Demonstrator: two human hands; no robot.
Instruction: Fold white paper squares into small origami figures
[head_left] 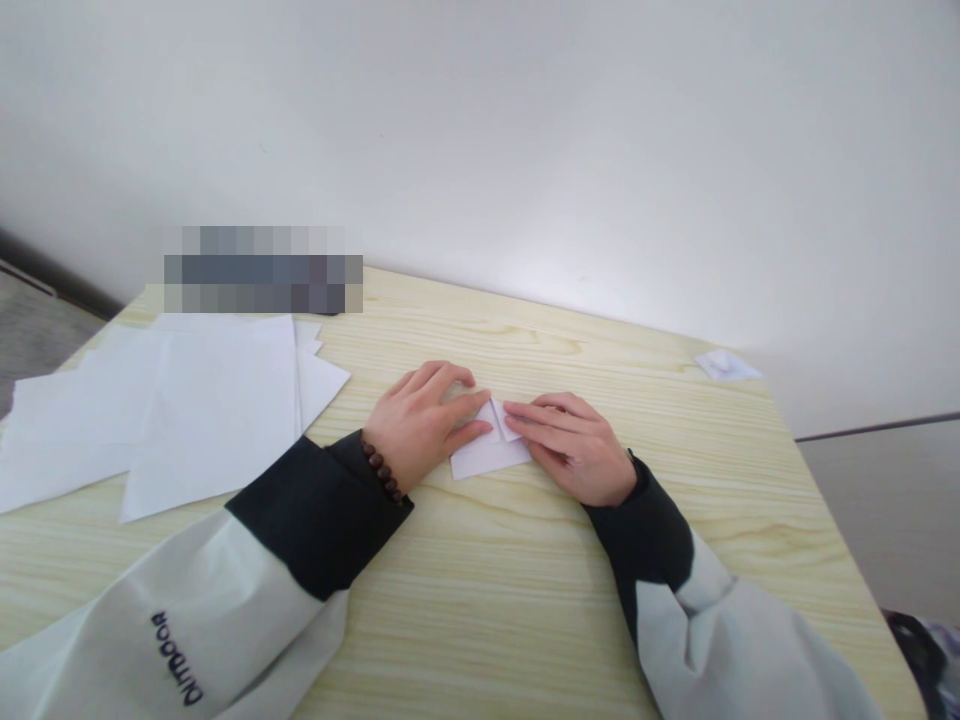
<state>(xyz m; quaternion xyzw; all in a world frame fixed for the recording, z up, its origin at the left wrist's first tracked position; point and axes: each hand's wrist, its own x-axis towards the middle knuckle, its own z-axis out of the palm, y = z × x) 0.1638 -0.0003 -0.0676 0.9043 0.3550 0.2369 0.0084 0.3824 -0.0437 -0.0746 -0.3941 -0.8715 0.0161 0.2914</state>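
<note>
A small piece of folded white paper (487, 461) lies on the table between my two hands, with folded flaps meeting near its upper middle. My left hand (421, 415) holds its left side, thumb and index finger on the left flap and the other fingers curled. On the right flap, the fingers of my right hand (574, 445) press down close together, its thumb at the paper's right edge. Both hands hide parts of the paper's sides.
Overlapping sheets of white paper (217, 410) cover the left of the wooden table (480, 620). A small folded paper piece (724, 364) lies at the far right corner. Something blurred out (262, 270) stands at the back left, before the white wall (525, 130).
</note>
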